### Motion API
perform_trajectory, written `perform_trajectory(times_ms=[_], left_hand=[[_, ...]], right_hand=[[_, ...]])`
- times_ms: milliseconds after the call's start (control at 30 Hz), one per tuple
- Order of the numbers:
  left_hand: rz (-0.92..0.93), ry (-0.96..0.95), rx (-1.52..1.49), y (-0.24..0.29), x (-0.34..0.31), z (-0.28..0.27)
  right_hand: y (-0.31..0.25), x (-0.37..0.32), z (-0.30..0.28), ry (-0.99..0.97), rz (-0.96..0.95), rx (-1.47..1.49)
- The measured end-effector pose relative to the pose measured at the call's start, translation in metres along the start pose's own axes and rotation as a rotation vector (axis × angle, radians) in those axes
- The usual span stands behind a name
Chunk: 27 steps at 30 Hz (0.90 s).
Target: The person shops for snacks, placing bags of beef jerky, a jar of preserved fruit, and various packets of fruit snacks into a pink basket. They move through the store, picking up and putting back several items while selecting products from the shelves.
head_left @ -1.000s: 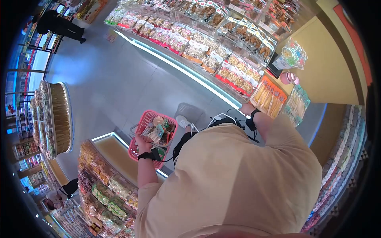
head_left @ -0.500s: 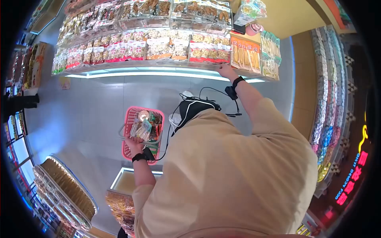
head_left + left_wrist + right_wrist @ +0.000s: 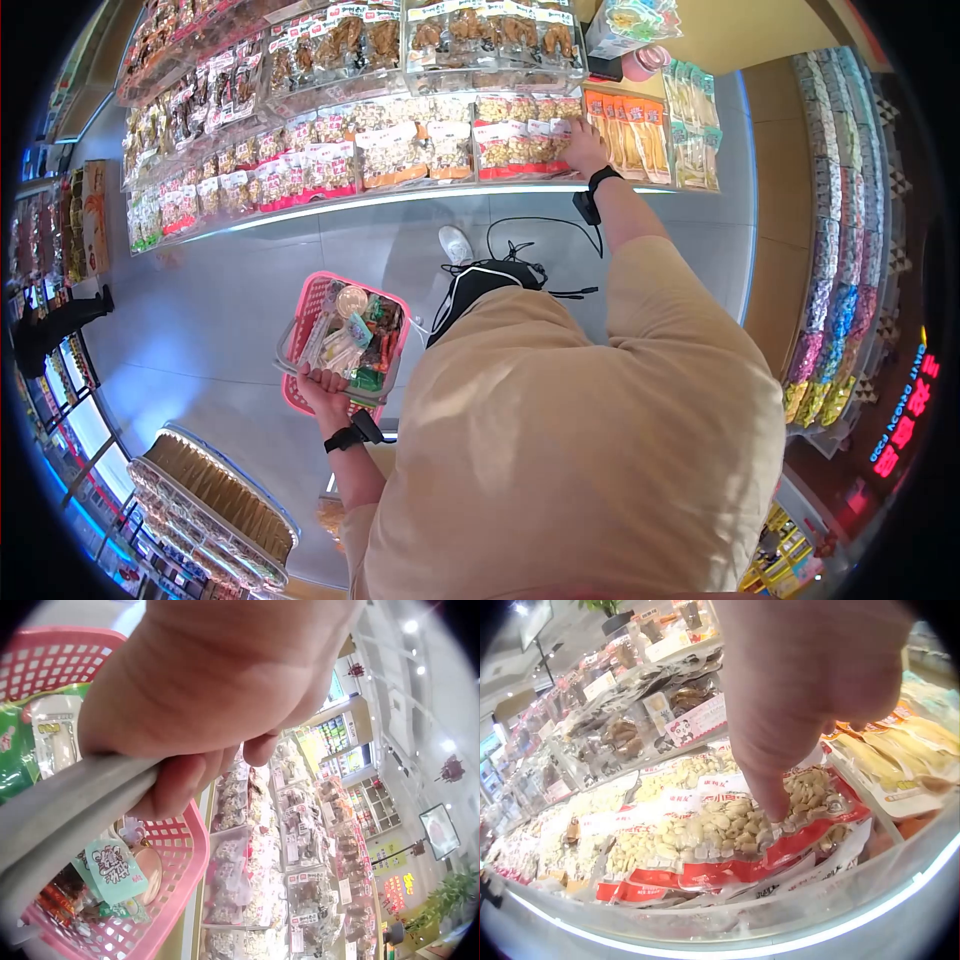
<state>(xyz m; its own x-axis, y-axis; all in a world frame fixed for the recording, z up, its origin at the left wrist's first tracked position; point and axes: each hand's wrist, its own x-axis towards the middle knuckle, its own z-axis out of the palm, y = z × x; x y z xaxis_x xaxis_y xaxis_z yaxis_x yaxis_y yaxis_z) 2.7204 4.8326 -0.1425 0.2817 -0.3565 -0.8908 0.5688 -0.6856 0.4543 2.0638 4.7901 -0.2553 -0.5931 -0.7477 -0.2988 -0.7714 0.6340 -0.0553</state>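
My left hand point(image 3: 325, 392) grips the grey handle point(image 3: 82, 802) of a pink basket point(image 3: 312, 300), with several packets lying in the basket. In the left wrist view, the fingers curl round that handle. Over the lower shelf row, my right hand point(image 3: 587, 152) lies on red-and-white nut bags point(image 3: 520, 150), beside the divider. The right wrist view shows its thumb touching a clear-fronted nut bag point(image 3: 731, 829); its other fingers are partly hidden behind the hand. Orange packs point(image 3: 628, 135) lie just right of it.
Trays of dark packaged food point(image 3: 495, 40) rise behind the nut row. A pink jar point(image 3: 645, 62) stands at the back right. A round display point(image 3: 215, 490) is at lower left, a tall candy rack point(image 3: 835, 230) at right. A black cable point(image 3: 545, 220) hangs below the shelf.
The head view has turned, bringing the shelf across the top. My right hand has moved from the shelf's front edge onto the nut bags. My left hand still holds the basket, which is tilted differently.
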Motion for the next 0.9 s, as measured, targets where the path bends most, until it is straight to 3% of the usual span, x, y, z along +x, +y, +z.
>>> perform_trajectory(times_ms=[167,267,367,467,533,567,667,733,900], left_hand=[[-0.015,-0.033,-0.002,0.009,0.019,0.016],[-0.008,-0.019,0.005,0.013,0.021,0.028],[-0.015,-0.020,0.006,0.018,0.021,0.046],[-0.023,-0.050,0.009,0.023,0.023,0.049],[-0.021,-0.061,0.013,0.024,0.021,0.054],[-0.043,-0.081,0.004,0.025,0.022,0.056],[-0.068,-0.103,0.005,0.031,0.023,0.058],[-0.043,-0.061,0.030,0.029,0.013,0.069],[-0.095,-0.157,-0.015,0.038,0.016,0.068]], right_hand=[[0.003,0.004,-0.002,0.005,-0.006,-0.091],[0.013,0.013,-0.005,-0.027,-0.130,-0.048],[0.017,0.027,-0.019,-0.217,-0.286,0.131],[-0.004,0.030,-0.053,-0.471,-0.227,0.211],[-0.004,0.033,-0.043,-0.496,-0.255,0.312],[-0.003,0.037,-0.038,-0.503,-0.271,0.363],[0.009,0.040,0.003,-0.217,-0.452,0.261],[0.008,0.037,0.008,-0.191,-0.437,0.250],[0.014,0.038,0.010,-0.258,-0.289,0.314]])
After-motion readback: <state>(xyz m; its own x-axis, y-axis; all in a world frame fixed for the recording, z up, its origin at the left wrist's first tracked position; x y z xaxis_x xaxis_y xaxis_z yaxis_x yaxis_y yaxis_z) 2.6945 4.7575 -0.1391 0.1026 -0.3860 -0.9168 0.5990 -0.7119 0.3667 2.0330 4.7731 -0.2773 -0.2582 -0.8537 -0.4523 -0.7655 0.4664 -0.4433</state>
